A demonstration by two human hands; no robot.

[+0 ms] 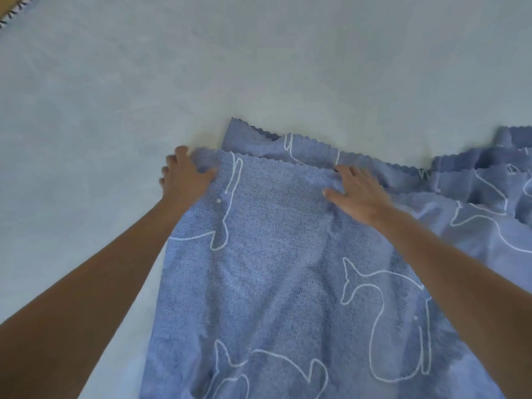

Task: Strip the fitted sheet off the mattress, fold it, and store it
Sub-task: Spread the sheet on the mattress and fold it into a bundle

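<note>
A blue sheet (pixel 273 254) with white outline animal drawings and a scalloped edge lies in layers on a pale mattress surface (pixel 201 67). Its upper layer's far edge sits a little short of the lower layer's far edge. My left hand (pixel 184 177) pinches the far left corner of the upper layer between thumb and fingers. My right hand (pixel 357 194) rests on the upper layer near its far edge, fingers spread, the fingertips at the edge. The sheet's right part (pixel 489 182) is bunched in wrinkled folds.
The pale mattress surface stretches far and to the left of the sheet. A strip of patterned trim and something brown (pixel 8 12) shows at the top left corner.
</note>
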